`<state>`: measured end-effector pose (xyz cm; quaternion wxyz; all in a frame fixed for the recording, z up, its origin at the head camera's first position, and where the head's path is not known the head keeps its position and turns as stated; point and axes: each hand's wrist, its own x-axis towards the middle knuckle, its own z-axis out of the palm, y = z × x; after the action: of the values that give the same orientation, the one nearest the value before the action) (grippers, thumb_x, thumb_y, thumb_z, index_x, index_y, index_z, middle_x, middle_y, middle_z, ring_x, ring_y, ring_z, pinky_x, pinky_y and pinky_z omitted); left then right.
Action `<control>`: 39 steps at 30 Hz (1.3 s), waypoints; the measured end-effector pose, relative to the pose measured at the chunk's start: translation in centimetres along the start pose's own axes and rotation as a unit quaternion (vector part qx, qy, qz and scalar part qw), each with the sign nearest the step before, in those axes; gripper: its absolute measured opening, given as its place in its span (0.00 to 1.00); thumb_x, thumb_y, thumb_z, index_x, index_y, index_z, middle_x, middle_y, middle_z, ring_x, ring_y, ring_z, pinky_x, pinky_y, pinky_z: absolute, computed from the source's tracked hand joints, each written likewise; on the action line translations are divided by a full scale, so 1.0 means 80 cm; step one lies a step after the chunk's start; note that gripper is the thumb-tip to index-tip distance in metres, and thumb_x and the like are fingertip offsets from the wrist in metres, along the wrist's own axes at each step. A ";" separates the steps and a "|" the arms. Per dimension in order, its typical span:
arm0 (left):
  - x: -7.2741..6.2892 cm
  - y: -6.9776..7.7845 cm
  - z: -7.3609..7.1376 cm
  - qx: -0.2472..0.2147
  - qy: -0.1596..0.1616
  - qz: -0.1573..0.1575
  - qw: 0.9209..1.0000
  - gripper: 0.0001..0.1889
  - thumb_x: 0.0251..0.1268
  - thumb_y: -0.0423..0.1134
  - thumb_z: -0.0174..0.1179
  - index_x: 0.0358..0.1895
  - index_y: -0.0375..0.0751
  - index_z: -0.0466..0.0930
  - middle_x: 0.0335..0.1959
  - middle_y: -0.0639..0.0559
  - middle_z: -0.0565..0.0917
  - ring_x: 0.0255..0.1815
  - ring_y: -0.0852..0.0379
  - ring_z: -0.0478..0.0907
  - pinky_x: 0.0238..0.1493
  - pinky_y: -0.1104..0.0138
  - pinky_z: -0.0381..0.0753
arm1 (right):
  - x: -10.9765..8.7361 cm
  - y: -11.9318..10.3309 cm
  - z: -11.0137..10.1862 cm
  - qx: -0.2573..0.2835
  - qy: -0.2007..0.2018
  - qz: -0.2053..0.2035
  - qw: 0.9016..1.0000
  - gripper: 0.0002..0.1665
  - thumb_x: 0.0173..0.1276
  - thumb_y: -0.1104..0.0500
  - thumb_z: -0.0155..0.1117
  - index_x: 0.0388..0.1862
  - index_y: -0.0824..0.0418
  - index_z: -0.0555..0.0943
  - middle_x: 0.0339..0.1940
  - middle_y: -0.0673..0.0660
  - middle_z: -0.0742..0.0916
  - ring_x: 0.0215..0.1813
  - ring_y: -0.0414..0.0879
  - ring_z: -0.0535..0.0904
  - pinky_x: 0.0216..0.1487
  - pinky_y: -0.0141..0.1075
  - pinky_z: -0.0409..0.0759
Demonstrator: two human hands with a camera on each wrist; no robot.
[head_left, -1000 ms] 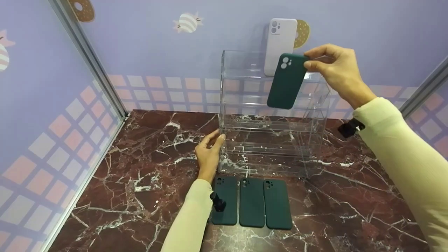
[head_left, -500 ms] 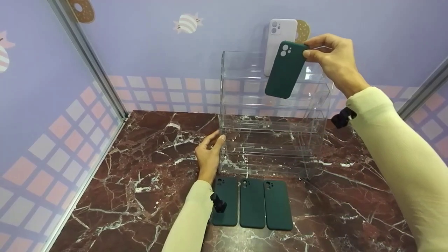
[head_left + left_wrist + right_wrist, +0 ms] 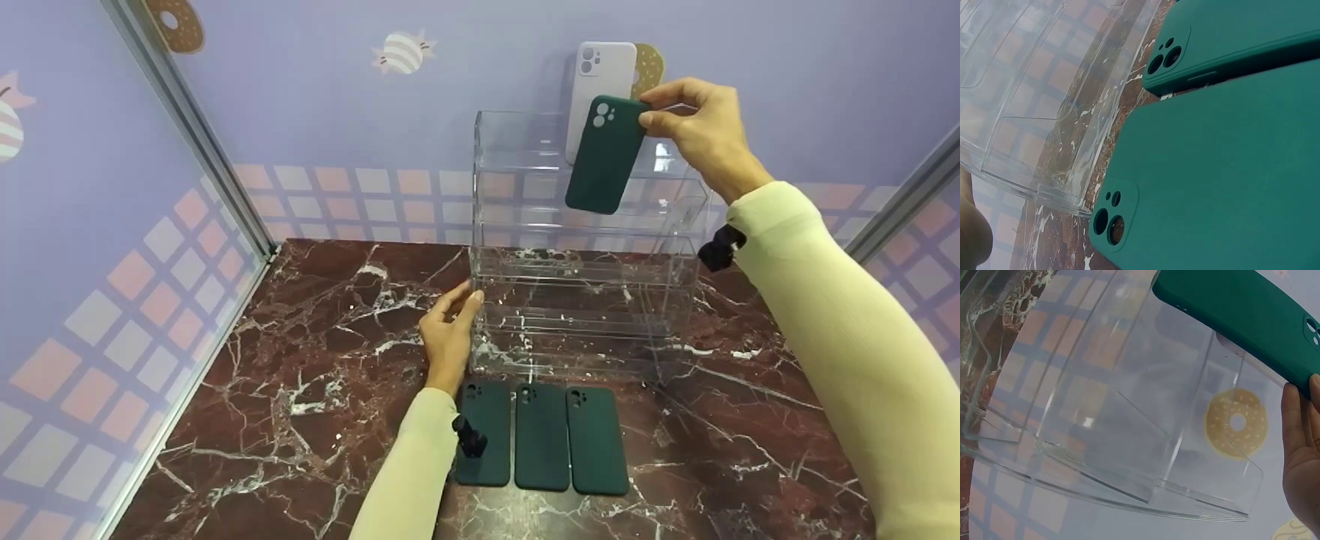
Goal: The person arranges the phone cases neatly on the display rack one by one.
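My right hand [image 3: 709,131] pinches a dark green phone case [image 3: 606,154] by its upper right corner. The case hangs tilted in front of the upper tiers of a clear stepped display rack [image 3: 517,139], apart from the table. Behind it, a white phone case [image 3: 606,71] stands upright in the top tier, its lower part partly covered. In the right wrist view, fingertips [image 3: 1292,396] hold the green case's camera end. My left hand [image 3: 448,330] holds the rack's left side edge, thumb toward the front. Only part of the left thumb [image 3: 974,236] shows in the left wrist view.
Three more green phone cases [image 3: 541,439] lie side by side on the marbled table [image 3: 337,420], just in front of the rack; my left wrist camera partly covers the leftmost. A patterned wall [image 3: 337,97] stands close behind, and another wall panel [image 3: 90,225] borders the left.
My right hand first rose with the green case, then came slightly left and down. The left hand stays at the rack's side, and the cases on the table lie as before.
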<state>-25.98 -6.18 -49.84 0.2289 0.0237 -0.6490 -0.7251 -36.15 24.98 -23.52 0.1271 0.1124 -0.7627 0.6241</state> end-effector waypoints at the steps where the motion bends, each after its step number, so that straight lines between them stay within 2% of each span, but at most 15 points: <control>1: 0.000 0.000 0.000 0.002 0.000 0.000 1.000 0.16 0.69 0.37 0.73 0.58 0.38 0.90 0.48 0.48 0.91 0.47 0.53 0.87 0.43 0.67 0.80 | 0.000 0.001 0.001 0.002 -0.001 0.003 1.000 0.14 0.69 0.74 0.73 0.53 0.68 0.88 0.47 0.57 0.88 0.45 0.48 0.90 0.52 0.33 0.85; 7: -0.001 0.000 -0.002 0.007 0.003 -0.002 1.000 0.17 0.69 0.38 0.73 0.58 0.39 0.90 0.48 0.48 0.91 0.47 0.53 0.87 0.44 0.68 0.81 | 0.004 0.009 0.006 -0.002 -0.008 0.017 1.000 0.14 0.70 0.74 0.71 0.54 0.69 0.87 0.47 0.57 0.88 0.46 0.48 0.90 0.52 0.33 0.85; 13: 0.000 -0.002 -0.001 0.011 0.009 0.001 1.000 0.17 0.69 0.39 0.73 0.58 0.38 0.90 0.48 0.47 0.91 0.46 0.54 0.86 0.42 0.68 0.80 | 0.007 0.013 0.010 -0.022 -0.011 0.019 1.000 0.14 0.71 0.73 0.70 0.54 0.68 0.88 0.44 0.55 0.89 0.42 0.46 0.90 0.50 0.32 0.85; 19: 0.001 -0.002 0.000 0.013 0.015 0.004 1.000 0.16 0.69 0.37 0.73 0.57 0.38 0.91 0.47 0.46 0.91 0.44 0.55 0.86 0.40 0.70 0.79 | 0.008 0.016 0.014 -0.012 -0.013 0.021 1.000 0.14 0.71 0.74 0.71 0.54 0.70 0.87 0.43 0.55 0.89 0.41 0.46 0.90 0.49 0.32 0.85; 29: 0.001 0.000 0.000 0.000 0.014 0.008 1.000 0.16 0.69 0.35 0.73 0.56 0.36 0.90 0.46 0.45 0.91 0.43 0.57 0.86 0.40 0.70 0.79 | 0.010 0.017 0.021 -0.025 -0.013 0.024 0.999 0.15 0.71 0.71 0.72 0.56 0.68 0.88 0.44 0.54 0.90 0.41 0.45 0.90 0.52 0.33 0.85; 39: 0.001 -0.002 0.003 -0.014 0.016 0.010 1.000 0.16 0.68 0.34 0.73 0.56 0.34 0.90 0.46 0.43 0.91 0.42 0.57 0.87 0.41 0.69 0.82 | 0.007 0.017 0.022 -0.055 -0.006 0.021 0.998 0.15 0.72 0.68 0.73 0.56 0.64 0.89 0.44 0.54 0.90 0.42 0.45 0.89 0.50 0.32 0.85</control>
<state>-26.18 -6.02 -49.91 0.2468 0.0257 -0.6353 -0.7313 -37.27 23.51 -24.94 0.1153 0.0929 -0.7986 0.5833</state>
